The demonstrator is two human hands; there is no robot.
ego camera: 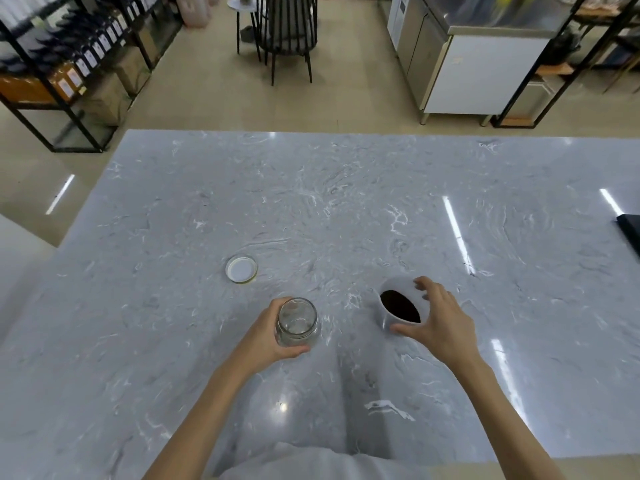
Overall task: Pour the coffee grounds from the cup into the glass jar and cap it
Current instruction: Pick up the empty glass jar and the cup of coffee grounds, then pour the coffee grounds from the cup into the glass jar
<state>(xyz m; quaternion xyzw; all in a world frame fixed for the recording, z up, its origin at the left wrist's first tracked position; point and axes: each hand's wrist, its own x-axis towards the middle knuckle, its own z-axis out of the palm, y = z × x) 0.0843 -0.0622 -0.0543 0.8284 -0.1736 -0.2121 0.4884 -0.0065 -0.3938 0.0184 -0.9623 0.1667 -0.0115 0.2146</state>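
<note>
A clear glass jar (298,322) stands uncapped on the grey marble table (311,202), and it looks empty. My left hand (266,336) wraps around its left side and holds it. To the right stands a white cup (393,318) with dark coffee grounds (400,306) inside. My right hand (438,318) curls around the cup's right side, thumb at its near wall and fingers at the far rim. The jar's cap (241,268), white inside with a gold rim, lies upside down on the table behind and left of the jar.
A black flat object (631,233) pokes in at the table's right edge. Beyond the far edge are a black chair (287,32), shelving with bottles (69,64) on the left and a steel counter unit (478,64) on the right.
</note>
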